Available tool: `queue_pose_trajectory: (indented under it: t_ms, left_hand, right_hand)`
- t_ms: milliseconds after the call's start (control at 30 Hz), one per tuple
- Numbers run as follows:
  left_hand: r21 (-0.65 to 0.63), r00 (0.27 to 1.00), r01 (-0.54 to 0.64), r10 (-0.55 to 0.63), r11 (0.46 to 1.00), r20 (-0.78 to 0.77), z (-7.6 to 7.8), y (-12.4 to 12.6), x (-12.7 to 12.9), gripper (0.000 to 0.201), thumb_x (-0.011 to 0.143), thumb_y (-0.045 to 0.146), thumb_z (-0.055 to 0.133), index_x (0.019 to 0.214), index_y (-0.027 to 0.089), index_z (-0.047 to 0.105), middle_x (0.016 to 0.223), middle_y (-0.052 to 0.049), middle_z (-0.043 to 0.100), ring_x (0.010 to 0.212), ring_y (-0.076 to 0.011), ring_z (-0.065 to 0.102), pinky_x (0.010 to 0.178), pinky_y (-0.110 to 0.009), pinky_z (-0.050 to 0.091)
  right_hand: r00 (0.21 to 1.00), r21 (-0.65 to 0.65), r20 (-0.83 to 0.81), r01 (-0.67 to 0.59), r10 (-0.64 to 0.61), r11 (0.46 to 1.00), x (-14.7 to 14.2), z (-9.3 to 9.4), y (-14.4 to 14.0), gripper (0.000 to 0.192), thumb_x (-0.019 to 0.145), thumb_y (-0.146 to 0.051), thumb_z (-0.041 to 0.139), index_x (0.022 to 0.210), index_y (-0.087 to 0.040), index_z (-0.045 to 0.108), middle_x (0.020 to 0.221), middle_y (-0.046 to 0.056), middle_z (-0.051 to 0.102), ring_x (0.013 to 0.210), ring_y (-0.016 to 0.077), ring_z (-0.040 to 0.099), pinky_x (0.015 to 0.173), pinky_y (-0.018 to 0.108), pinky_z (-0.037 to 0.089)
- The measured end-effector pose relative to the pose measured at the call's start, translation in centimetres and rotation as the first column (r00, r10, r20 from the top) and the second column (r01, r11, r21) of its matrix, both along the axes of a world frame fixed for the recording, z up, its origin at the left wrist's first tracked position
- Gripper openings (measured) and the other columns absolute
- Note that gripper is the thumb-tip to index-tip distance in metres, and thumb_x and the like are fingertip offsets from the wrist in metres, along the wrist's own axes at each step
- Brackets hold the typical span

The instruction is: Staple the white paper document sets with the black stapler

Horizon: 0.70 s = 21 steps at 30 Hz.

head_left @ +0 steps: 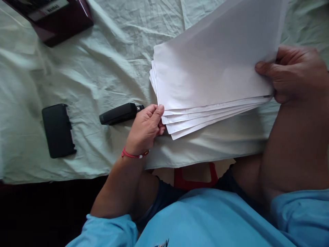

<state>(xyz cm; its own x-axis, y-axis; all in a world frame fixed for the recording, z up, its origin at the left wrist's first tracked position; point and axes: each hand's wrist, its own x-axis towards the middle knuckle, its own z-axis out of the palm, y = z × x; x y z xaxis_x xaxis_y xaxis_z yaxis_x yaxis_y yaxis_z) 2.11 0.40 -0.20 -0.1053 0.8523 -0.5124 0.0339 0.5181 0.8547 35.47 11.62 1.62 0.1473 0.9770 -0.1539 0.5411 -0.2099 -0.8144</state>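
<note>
Several white sheets of paper (213,68) are held up between my two hands, their lower edges fanned apart. My left hand (147,125) pinches the near left corner, thumb on top. At the right edge my right hand (295,73) grips the sheets, its thumb lying over the top sheet and its other fingers partly hidden. The top face looks blank, while faint writing shows along the edges of lower sheets. Just beyond my left wrist lies a black stapler-like object (119,114), its right end partly covered by my hand.
A pale green cloth (102,68) with wrinkles covers the table. A black phone-shaped case (58,130) lies at the left. A dark maroon box (64,24) stands at the far left. Below the table's near edge shows a red stool (195,183).
</note>
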Motion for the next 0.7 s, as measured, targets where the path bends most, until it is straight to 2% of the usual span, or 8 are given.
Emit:
queue_pose_trajectory:
  t_ms: [167,267,367,433,500,533,633,700]
  left_hand:
    - [0.06,0.998,-0.06,0.057,0.996,0.039,-0.7,-0.1,0.0,0.052,0.086,0.062,0.085,0.073,0.022,0.056,0.055,0.007,0.049,0.041,-0.0055,0.04,0.036,-0.018,0.028]
    - [0.176,0.991,-0.133,0.127,0.975,0.044,-1.2,-0.2,0.1,0.043,0.084,0.059,0.087,0.082,0.022,0.065,0.064,0.005,0.056,0.05,-0.0085,0.047,0.042,-0.02,0.039]
    - [0.424,0.978,-0.16,0.2,0.892,-0.052,-1.1,-0.5,0.2,0.031,0.092,0.051,0.083,0.089,0.023,0.071,0.083,0.001,0.069,0.076,-0.0126,0.063,0.07,-0.022,0.056]
    - [0.568,0.957,-0.187,0.279,0.801,-0.078,-0.6,-0.6,0.0,0.024,0.093,0.044,0.084,0.087,0.025,0.071,0.086,0.002,0.069,0.087,-0.0133,0.065,0.087,-0.025,0.058]
    - [0.617,0.947,-0.202,0.312,0.761,-0.074,0.1,-0.6,-0.5,0.024,0.09,0.042,0.087,0.085,0.027,0.07,0.085,0.003,0.068,0.093,-0.0149,0.067,0.093,-0.028,0.059]
    - [0.599,0.953,-0.186,0.291,0.779,-0.082,0.5,-0.6,-0.8,0.024,0.089,0.044,0.088,0.087,0.027,0.071,0.085,0.003,0.068,0.097,-0.0167,0.069,0.092,-0.03,0.06]
    - [0.446,0.982,-0.065,0.137,0.893,-0.132,1.7,-0.5,-1.6,0.029,0.088,0.054,0.087,0.098,0.029,0.075,0.09,0.0,0.073,0.108,-0.0233,0.074,0.081,-0.033,0.062]
    - [0.374,0.987,0.007,0.053,0.927,-0.149,2.4,-0.5,-1.8,0.032,0.089,0.057,0.084,0.103,0.029,0.077,0.09,-0.001,0.075,0.11,-0.0248,0.075,0.075,-0.033,0.061]
  right_hand:
    - [0.954,0.035,-0.297,0.054,-0.041,0.998,0.0,0.2,0.1,0.033,0.081,-0.001,0.073,0.106,-0.021,0.082,0.111,0.0,0.081,0.089,0.0094,0.073,0.092,0.033,0.059]
    - [0.924,0.115,-0.382,0.029,0.018,0.993,0.5,0.1,0.1,0.031,0.075,-0.006,0.075,0.102,-0.022,0.081,0.113,0.002,0.081,0.094,0.0148,0.076,0.099,0.04,0.059]
    - [0.913,0.23,-0.395,-0.016,0.108,0.973,0.8,0.2,-0.1,0.029,0.07,-0.021,0.082,0.099,-0.024,0.078,0.12,0.005,0.079,0.108,0.0233,0.076,0.102,0.046,0.059]
    - [0.929,0.264,-0.348,-0.03,0.125,0.964,0.6,0.5,-0.4,0.035,0.069,-0.032,0.084,0.103,-0.028,0.075,0.13,0.005,0.077,0.121,0.0269,0.073,0.101,0.047,0.06]
    - [0.935,0.279,-0.327,-0.043,0.137,0.959,0.1,0.9,-0.8,0.041,0.067,-0.039,0.084,0.106,-0.03,0.072,0.136,0.004,0.074,0.128,0.0283,0.07,0.099,0.048,0.061]
    - [0.925,0.288,-0.346,-0.053,0.156,0.956,-0.2,1.1,-1.0,0.042,0.067,-0.039,0.084,0.106,-0.029,0.072,0.135,0.004,0.074,0.128,0.029,0.07,0.098,0.049,0.062]
    - [0.87,0.323,-0.438,-0.082,0.225,0.943,-0.7,1.3,-1.5,0.039,0.063,-0.035,0.089,0.097,-0.025,0.072,0.122,0.008,0.076,0.121,0.031,0.073,0.095,0.052,0.063]
    - [0.858,0.342,-0.451,-0.088,0.245,0.936,-0.5,1.1,-1.6,0.039,0.062,-0.036,0.092,0.093,-0.024,0.072,0.118,0.008,0.076,0.118,0.0314,0.074,0.094,0.053,0.062]
